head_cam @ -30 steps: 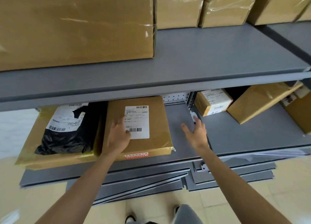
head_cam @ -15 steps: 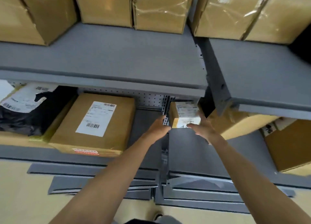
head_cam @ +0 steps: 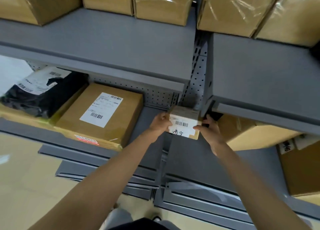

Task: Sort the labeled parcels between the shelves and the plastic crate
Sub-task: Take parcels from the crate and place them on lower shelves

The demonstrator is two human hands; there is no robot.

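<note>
A small cardboard parcel (head_cam: 184, 124) with a white barcode label and handwritten marks sits at the upright between two grey shelf bays. My left hand (head_cam: 160, 124) grips its left side and my right hand (head_cam: 210, 131) grips its right side. A flat brown parcel (head_cam: 102, 114) with a white label lies on the lower left shelf (head_cam: 149, 126). Left of it a black plastic mailer (head_cam: 34, 95) rests on a yellow padded envelope. No plastic crate is in view.
Large taped cardboard boxes (head_cam: 161, 3) line the upper shelf (head_cam: 110, 44). Brown boxes (head_cam: 256, 136) fill the lower right bay, another at the far right (head_cam: 301, 167). Loose grey shelf panels (head_cam: 199, 191) lie on the floor below, near my feet.
My left hand left the flat labelled parcel and both hands moved right to the small parcel, closing on its sides. The view swung right and the parcel has come forward a little.
</note>
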